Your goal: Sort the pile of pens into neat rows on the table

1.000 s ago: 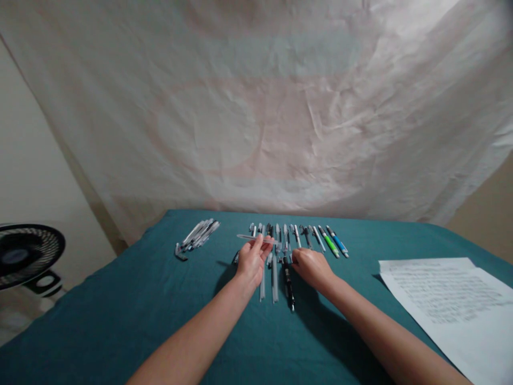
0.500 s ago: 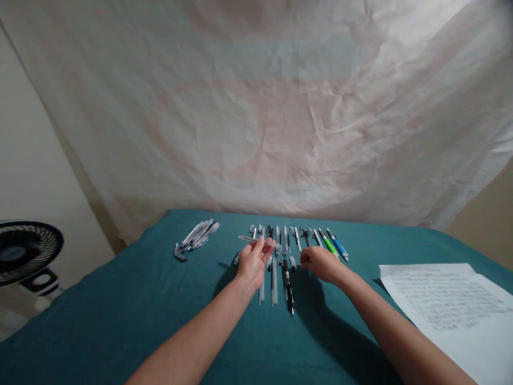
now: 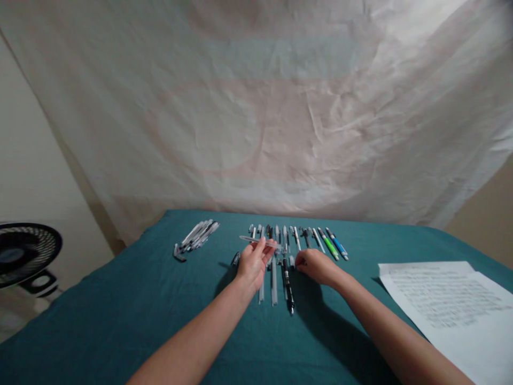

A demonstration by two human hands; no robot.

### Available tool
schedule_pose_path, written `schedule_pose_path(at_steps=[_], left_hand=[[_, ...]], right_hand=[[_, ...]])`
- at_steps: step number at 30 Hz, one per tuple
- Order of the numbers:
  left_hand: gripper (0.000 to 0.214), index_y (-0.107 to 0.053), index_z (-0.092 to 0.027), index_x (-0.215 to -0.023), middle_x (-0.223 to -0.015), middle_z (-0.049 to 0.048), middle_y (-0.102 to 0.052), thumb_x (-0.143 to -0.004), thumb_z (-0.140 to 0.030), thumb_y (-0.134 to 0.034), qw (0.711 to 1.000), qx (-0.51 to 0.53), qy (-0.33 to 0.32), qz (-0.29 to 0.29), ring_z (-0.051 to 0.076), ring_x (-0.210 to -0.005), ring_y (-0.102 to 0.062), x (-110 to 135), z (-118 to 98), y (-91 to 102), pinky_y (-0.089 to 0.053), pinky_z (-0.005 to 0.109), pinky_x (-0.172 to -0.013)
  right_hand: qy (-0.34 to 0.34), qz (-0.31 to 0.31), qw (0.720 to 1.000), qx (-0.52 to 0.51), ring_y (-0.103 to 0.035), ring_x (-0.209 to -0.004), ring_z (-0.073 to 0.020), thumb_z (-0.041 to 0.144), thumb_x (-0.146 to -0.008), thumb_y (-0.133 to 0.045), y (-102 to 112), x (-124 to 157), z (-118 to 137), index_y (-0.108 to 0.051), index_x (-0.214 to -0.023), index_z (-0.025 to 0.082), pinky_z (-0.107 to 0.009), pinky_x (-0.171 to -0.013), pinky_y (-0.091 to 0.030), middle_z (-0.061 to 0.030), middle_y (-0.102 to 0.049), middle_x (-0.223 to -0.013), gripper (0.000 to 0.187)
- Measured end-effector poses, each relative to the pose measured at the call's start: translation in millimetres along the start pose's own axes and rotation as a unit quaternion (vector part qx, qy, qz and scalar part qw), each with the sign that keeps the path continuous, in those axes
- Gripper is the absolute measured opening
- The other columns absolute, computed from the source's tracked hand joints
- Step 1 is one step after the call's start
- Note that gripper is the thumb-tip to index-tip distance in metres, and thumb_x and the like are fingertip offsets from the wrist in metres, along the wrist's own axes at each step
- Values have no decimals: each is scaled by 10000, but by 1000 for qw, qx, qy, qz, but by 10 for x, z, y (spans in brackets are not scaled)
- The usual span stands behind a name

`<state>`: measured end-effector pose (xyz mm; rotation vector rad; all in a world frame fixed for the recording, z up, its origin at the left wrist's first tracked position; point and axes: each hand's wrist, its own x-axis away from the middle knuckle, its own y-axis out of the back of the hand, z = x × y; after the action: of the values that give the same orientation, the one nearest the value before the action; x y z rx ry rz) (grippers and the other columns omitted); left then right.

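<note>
My left hand (image 3: 252, 263) pinches a clear pen barrel (image 3: 251, 239) between thumb and fingers, holding it sideways above the cloth. My right hand (image 3: 315, 264) is curled low over the table, its fingertips closed at a small clear pen cap (image 3: 292, 262). Just left of that cap lies a black pen (image 3: 288, 286), tip toward me. Clear pens (image 3: 274, 283) lie beside it, partly under my left hand. Behind both hands runs a row of pens with caps, among them a green pen (image 3: 328, 244) and a blue pen (image 3: 337, 245).
A pile of clear pens (image 3: 198, 235) lies at the left on the green tablecloth (image 3: 160, 310). Near my left hand is a dark cap (image 3: 235, 259). Printed sheets (image 3: 444, 299) lie at the right. A black fan (image 3: 28, 254) stands left of the table.
My right hand has moved a little to the left and reached the small pen cap. My left hand stays nearly still with the pen barrel.
</note>
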<state>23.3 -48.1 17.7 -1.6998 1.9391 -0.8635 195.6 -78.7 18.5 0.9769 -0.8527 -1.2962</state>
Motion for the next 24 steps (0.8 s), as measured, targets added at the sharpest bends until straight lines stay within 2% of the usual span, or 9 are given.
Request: schedule_pose_path(at_steps=[3,5,8,13,18,20,24], left_hand=[[164,-502,-112,-768,-796,87,-630,-703,-231,-594,1000,-22,-7,15,130,-746,-615,24,15,-13,-487,249,-732],[172,-493,-117,-766,-793,84,-628,-701,-240,-596,999,-41,-16,21,134,-746,-614,47,23,-25,-483,270,-747],[187,-482,-124,-772,-788,78,-625,-698,-250,-598,997,-63,-26,30,144,-760,-612,79,32,-40,-475,308,-770],[217,-477,-124,-795,-795,74,-623,-689,-262,-607,995,-90,-33,34,149,-773,-610,81,24,-43,-464,333,-788],[211,-467,-130,-782,-782,64,-623,-693,-267,-600,994,-92,-44,32,142,-755,-612,57,-3,-35,-458,348,-798],[213,-469,-129,-787,-777,64,-623,-693,-267,-600,994,-95,-44,34,140,-748,-612,66,6,-36,-459,346,-797],[221,-468,-129,-791,-775,67,-624,-690,-273,-603,993,-100,-40,41,149,-747,-613,90,47,-33,-466,348,-781]], right_hand=[[15,-45,988,-149,-580,-628,-142,310,-781,-433,63,-1,74,-601,-747,147,-217,-538,-413,-51,-623,-676,237],[39,-42,959,-278,-569,-588,-129,373,-803,-382,101,3,154,-575,-795,131,-211,-488,-429,-49,-610,-675,310],[76,-20,924,-374,-564,-609,-126,398,-733,-501,118,18,253,-559,-856,125,-212,-487,-453,-41,-605,-722,305],[86,-2,926,-367,-552,-553,-111,337,-681,-576,97,30,231,-565,-832,115,-212,-504,-447,-23,-600,-649,268],[75,19,951,-299,-552,-541,-107,305,-674,-576,184,65,155,-571,-858,130,-193,-484,-416,-19,-610,-640,254],[67,30,958,-275,-550,-540,-106,330,-686,-557,212,83,175,-580,-829,135,-185,-469,-405,-24,-614,-650,243],[66,16,974,-216,-540,-537,-104,336,-750,-458,210,87,229,-591,-739,136,-180,-472,-379,-26,-609,-616,240]])
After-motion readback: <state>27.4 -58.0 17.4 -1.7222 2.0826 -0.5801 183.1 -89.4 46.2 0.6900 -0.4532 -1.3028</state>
